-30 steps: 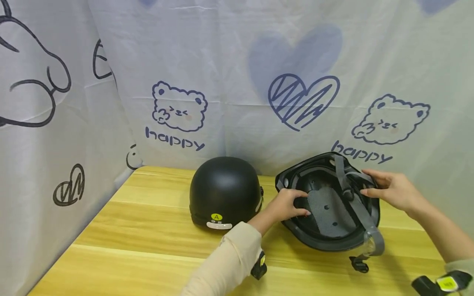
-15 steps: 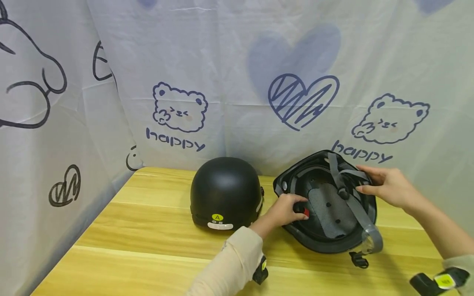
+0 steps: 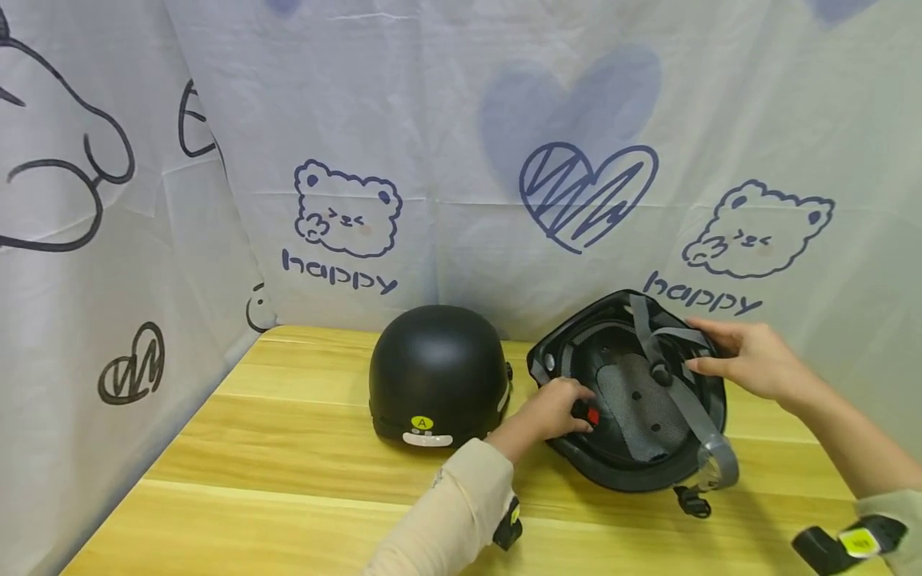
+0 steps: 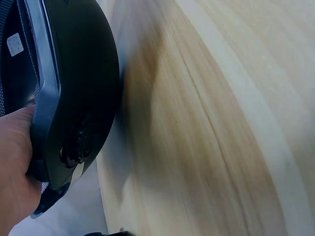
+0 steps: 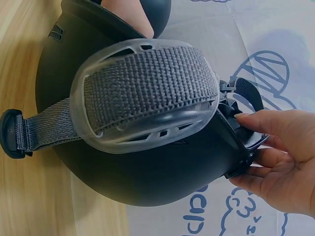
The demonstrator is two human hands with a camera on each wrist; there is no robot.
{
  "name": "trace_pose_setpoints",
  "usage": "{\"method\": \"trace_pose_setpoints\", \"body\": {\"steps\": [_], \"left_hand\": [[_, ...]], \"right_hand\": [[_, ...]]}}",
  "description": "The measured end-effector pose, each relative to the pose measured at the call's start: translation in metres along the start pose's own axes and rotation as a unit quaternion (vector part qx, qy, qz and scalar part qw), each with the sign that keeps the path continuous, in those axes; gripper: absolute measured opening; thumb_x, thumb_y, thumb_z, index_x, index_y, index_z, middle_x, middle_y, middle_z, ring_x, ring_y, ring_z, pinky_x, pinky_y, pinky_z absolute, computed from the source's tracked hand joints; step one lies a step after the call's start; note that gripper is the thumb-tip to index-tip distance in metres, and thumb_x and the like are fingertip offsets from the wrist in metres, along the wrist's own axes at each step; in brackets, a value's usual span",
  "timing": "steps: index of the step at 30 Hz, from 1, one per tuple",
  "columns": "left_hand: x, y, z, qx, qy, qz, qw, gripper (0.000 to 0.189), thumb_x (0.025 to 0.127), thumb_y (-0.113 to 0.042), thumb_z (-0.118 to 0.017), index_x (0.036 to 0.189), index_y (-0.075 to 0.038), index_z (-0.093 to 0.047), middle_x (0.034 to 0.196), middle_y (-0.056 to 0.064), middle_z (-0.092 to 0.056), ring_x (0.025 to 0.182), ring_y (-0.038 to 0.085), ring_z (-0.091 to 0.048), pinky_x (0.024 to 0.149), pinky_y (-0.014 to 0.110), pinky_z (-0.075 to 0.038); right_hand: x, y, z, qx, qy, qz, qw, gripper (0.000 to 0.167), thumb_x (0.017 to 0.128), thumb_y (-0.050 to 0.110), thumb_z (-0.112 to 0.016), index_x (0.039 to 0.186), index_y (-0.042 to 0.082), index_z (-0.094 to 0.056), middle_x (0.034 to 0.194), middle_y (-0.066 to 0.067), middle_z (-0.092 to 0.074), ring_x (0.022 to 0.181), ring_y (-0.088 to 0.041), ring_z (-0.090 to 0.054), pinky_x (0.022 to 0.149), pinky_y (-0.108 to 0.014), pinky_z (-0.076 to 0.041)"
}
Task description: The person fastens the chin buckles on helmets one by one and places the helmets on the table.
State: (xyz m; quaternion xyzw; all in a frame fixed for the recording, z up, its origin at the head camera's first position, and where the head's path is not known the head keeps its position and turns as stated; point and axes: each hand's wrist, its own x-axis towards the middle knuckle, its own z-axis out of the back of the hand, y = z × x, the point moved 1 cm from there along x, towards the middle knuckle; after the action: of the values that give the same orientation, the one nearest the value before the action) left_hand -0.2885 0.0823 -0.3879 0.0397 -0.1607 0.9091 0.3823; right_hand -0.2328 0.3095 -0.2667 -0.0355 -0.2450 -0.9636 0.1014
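Observation:
A black helmet point(image 3: 641, 472) lies upturned on the table, its grey padding and grey chin strap showing. At its left rim is my left hand point(image 3: 555, 410), fingers over the edge, with a black and red buckle point(image 3: 591, 415) at the fingertips. In the left wrist view that hand point(image 4: 17, 162) lies against the rim beside a round dial point(image 4: 78, 145). My right hand point(image 3: 759, 362) grips the right rim. The right wrist view shows its thumb inside and fingers outside, near the clear chin cup point(image 5: 142, 142) on the strap.
A second black helmet point(image 3: 438, 368), dome up with a yellow "A" sticker, stands on the table point(image 3: 274, 448) to the left. A white printed cloth point(image 3: 446, 96) hangs behind. A loose strap clip point(image 3: 693, 502) dangles off the upturned helmet's front right.
The upturned helmet has shifted slightly left, and my right hand has moved with it. The black and red buckle has come into sight at my left fingertips. The second helmet stays put.

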Motion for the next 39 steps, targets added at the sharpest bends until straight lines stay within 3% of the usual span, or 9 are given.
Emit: {"method": "trace_pose_setpoints", "body": {"steps": [5,12,20,24,29,39], "left_hand": [[0.001,-0.003,0.001,0.037,0.013,-0.007,0.9992,0.045,0.080,-0.031,-0.073,0.120,-0.014,-0.063,0.111,0.002,-0.061,0.105,0.014,-0.057,0.089,0.018,-0.046],[0.003,-0.004,-0.001,0.052,0.008,-0.025,0.9983,0.045,0.078,-0.030,-0.074,0.119,-0.013,-0.064,0.099,0.003,-0.059,0.091,0.012,-0.056,0.076,0.015,-0.045],[0.002,-0.002,-0.001,0.081,0.004,-0.044,0.9957,0.046,0.080,-0.030,-0.072,0.120,-0.010,-0.063,0.101,0.003,-0.061,0.092,0.011,-0.055,0.081,0.015,-0.044],[0.001,-0.001,-0.002,0.094,-0.011,-0.062,0.9935,0.040,0.080,-0.032,-0.071,0.114,-0.010,-0.067,0.098,0.002,-0.062,0.091,0.011,-0.056,0.082,0.016,-0.044],[-0.002,0.002,-0.003,0.055,-0.032,-0.067,0.9957,0.027,0.080,-0.029,-0.072,0.100,-0.012,-0.070,0.092,0.003,-0.060,0.086,0.012,-0.055,0.080,0.017,-0.044],[-0.008,0.007,-0.005,-0.043,-0.061,-0.061,0.9953,0.027,0.081,-0.024,-0.070,0.103,-0.008,-0.069,0.096,0.007,-0.061,0.088,0.015,-0.055,0.078,0.016,-0.045]], "right_hand": [[-0.001,0.000,0.000,0.004,0.000,0.000,1.0000,0.068,0.085,0.022,-0.067,0.141,-0.002,-0.035,0.133,-0.035,-0.038,0.121,-0.053,-0.039,0.094,-0.065,-0.035],[-0.002,-0.001,-0.001,-0.003,-0.002,-0.002,1.0000,0.069,0.086,0.024,-0.067,0.141,-0.002,-0.035,0.133,-0.036,-0.037,0.121,-0.055,-0.037,0.093,-0.066,-0.034],[-0.001,0.001,-0.002,-0.004,-0.002,0.005,1.0000,0.069,0.086,0.025,-0.067,0.141,-0.002,-0.035,0.131,-0.036,-0.039,0.121,-0.054,-0.038,0.094,-0.065,-0.034],[0.000,0.003,-0.002,-0.007,-0.005,0.009,0.9999,0.068,0.085,0.026,-0.067,0.140,-0.002,-0.036,0.130,-0.035,-0.040,0.120,-0.053,-0.039,0.095,-0.064,-0.034],[0.003,0.007,-0.002,-0.016,-0.011,0.024,0.9995,0.067,0.085,0.023,-0.067,0.139,-0.002,-0.038,0.130,-0.036,-0.041,0.119,-0.053,-0.040,0.093,-0.064,-0.036],[0.007,0.014,-0.002,-0.012,-0.008,0.028,0.9995,0.066,0.085,0.021,-0.067,0.140,0.000,-0.037,0.134,-0.035,-0.038,0.120,-0.054,-0.040,0.095,-0.064,-0.034]]}}
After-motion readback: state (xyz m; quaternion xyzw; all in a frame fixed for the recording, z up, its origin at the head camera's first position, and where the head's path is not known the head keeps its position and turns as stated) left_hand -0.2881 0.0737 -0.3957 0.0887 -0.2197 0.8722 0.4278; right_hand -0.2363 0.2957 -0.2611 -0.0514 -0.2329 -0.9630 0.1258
